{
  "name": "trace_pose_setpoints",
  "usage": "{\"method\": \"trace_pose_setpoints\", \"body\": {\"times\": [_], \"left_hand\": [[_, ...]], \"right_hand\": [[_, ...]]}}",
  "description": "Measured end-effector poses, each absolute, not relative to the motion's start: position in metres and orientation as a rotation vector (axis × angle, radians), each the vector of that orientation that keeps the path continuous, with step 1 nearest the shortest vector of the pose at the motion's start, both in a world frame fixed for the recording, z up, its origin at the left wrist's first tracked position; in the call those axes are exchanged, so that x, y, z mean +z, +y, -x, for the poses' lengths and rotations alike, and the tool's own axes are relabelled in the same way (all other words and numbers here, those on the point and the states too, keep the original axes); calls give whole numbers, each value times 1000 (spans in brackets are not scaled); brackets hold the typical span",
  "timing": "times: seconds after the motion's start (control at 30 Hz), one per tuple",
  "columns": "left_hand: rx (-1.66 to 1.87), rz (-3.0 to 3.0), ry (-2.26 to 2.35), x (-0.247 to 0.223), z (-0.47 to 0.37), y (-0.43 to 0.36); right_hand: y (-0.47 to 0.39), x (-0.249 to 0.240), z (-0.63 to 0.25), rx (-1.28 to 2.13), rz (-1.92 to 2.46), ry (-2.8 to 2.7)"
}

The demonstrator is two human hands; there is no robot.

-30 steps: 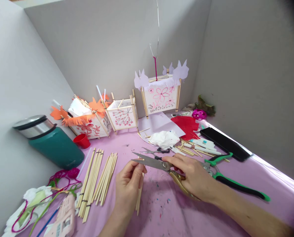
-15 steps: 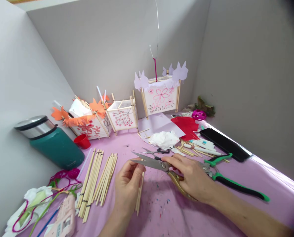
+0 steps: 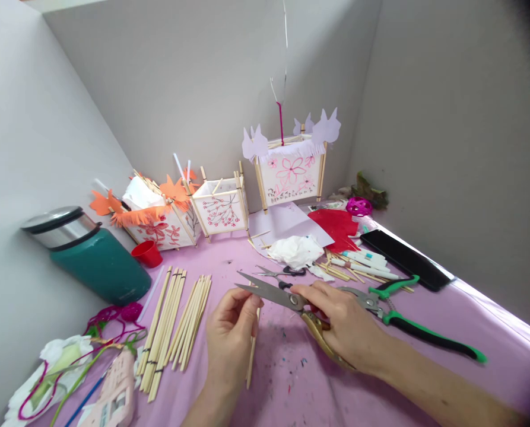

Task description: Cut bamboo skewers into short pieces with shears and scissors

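Note:
My right hand (image 3: 349,323) grips gold-handled scissors (image 3: 276,296), their blades slightly apart and pointing left over the fingertips of my left hand (image 3: 231,332). That left hand is closed in a pinch around a thin wooden stick (image 3: 251,359), which stands out below the fingers and slants down toward the cloth. Whether a second stick lies behind it, I cannot tell. The blades cross near the stick's upper end, and the fingers hide the exact point of contact. To the left lie bundles of wooden sticks (image 3: 162,332), some bound with black bands.
Stick-framed paper lanterns (image 3: 291,172) line the back, beside a red cup (image 3: 148,254) and a teal bottle (image 3: 100,261). Green-handled pruners (image 3: 425,332), a phone (image 3: 405,260), small scissors (image 3: 276,272) and crumpled tissue (image 3: 295,252) lie around my right hand. A pink glue gun (image 3: 113,394) is front left.
Both hands and the scissors stay almost in place. The stick below my left hand looks narrower and is turned slightly. The view has shifted a little.

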State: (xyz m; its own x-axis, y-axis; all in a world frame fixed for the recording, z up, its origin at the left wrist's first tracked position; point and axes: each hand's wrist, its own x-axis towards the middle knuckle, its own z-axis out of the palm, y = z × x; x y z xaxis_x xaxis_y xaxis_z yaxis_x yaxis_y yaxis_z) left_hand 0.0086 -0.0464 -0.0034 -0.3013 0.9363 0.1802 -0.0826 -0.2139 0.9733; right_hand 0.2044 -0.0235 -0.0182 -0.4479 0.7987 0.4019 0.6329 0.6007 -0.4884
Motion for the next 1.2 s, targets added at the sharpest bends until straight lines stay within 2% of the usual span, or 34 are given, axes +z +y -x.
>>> {"method": "trace_pose_setpoints", "body": {"times": [0.53,0.9,1.2], "left_hand": [[1631,-1078,1235,1,-13,-46],[1576,-1096,1254,-4,-5,-43],[1512,-1218,1282,-1,-4,-45]], "right_hand": [[-23,-28,-200,289,1079,-2171],[-20,-28,-193,467,1039,-2053],[-18,-23,-205,261,1119,-2204]]}}
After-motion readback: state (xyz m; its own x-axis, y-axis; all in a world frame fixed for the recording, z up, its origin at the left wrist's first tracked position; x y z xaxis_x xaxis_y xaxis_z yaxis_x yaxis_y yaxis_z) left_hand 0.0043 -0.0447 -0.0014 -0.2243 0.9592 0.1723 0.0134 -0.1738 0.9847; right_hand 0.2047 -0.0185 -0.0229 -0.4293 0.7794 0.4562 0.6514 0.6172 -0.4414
